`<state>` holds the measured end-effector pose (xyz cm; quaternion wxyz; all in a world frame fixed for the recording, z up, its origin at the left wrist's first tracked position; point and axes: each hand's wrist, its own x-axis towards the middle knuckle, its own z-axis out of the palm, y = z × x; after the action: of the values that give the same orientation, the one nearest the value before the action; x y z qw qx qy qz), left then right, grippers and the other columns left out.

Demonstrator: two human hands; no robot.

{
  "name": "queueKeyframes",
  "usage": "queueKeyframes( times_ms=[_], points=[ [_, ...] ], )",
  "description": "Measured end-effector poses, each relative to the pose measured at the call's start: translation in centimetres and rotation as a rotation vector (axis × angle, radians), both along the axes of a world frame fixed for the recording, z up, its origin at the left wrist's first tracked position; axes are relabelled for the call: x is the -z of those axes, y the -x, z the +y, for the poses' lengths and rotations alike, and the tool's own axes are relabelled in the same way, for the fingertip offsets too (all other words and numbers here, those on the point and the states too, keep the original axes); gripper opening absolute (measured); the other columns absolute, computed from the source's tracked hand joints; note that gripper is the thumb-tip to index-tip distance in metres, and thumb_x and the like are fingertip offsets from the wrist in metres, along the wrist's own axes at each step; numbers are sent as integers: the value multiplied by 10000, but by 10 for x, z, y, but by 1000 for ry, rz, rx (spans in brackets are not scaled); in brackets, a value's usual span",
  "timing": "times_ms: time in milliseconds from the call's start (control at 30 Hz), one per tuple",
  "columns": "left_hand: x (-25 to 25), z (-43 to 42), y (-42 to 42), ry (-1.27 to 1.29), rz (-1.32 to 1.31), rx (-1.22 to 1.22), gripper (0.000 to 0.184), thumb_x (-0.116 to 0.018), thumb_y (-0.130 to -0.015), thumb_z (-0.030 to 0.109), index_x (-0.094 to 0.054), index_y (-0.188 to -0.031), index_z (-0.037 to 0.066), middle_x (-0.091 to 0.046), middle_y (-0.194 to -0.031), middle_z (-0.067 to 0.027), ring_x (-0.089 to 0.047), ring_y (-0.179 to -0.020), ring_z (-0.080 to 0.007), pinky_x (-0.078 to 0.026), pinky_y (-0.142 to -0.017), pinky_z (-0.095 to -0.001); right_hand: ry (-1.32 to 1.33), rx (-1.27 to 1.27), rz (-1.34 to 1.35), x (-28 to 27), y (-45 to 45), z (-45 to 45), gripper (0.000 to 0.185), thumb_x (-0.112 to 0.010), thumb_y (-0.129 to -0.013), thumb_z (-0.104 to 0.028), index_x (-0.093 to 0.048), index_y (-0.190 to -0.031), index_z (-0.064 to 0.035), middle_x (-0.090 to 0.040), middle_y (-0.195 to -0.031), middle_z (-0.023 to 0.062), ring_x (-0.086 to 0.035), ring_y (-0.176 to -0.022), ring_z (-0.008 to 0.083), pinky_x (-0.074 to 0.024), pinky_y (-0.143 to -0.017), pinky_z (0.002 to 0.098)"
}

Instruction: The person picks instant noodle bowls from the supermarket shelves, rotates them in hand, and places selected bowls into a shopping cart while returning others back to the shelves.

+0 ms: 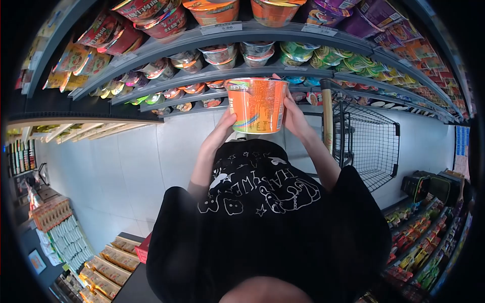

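An orange instant noodle cup (256,106) is held upright between my two hands, in front of the shelves. My left hand (223,129) grips its left side, with the thumb lying on the front. On the opposite side my right hand (295,117) is wrapped round the cup, its fingers partly hidden behind it. Dense print, a barcode and a coloured stripe show on the side turned to me. Similar orange cups (211,12) stand on the top shelf.
Curved by the lens, shelves (222,29) of noodle cups span the front. A black wire shopping cart (371,144) with a handle (327,116) stands to my right. Packaged goods (108,272) fill a display at lower left, and snack racks (422,232) stand at lower right.
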<state>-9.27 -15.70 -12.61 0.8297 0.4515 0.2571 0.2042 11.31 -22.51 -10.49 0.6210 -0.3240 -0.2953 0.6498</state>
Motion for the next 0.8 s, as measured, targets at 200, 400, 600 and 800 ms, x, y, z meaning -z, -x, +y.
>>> queueKeyframes(
  times_ms=[200,400,600,800],
  points=[
    [5,2,4,26,89,4,722,-456,-825,463,-168,-1343,50,-272,-1345,-107,-264,-1239,-215,-209,-1012,-370,173,27,117,2,-1,-2,624,-503,-825,-278,-181,-1353,-194,-364,-1273,13,-355,-1175,152,-296,-960,338],
    [2,5,-1,-145,90,59,694,-463,-829,449,-237,-1316,10,-307,-1326,-101,-270,-1231,-186,-208,-1009,-319,115,-2,147,-6,-10,3,587,-500,-816,-225,-235,-1338,-177,-387,-1259,14,-372,-1167,153,-306,-956,327],
    [5,6,-9,-171,47,31,702,-473,-824,451,-244,-1312,1,-320,-1319,-93,-282,-1222,-179,-212,-1007,-303,95,-10,156,-10,-16,3,607,-489,-831,-232,-198,-1351,-115,-332,-1316,35,-337,-1202,160,-265,-990,308],
    [12,10,-7,-165,30,41,688,-473,-826,448,-261,-1305,1,-334,-1309,-89,-291,-1214,-175,-216,-1004,-303,126,12,121,-7,-16,4,621,-532,-803,-256,-230,-1339,-169,-401,-1240,15,-384,-1155,156,-305,-953,331]
  ],
)
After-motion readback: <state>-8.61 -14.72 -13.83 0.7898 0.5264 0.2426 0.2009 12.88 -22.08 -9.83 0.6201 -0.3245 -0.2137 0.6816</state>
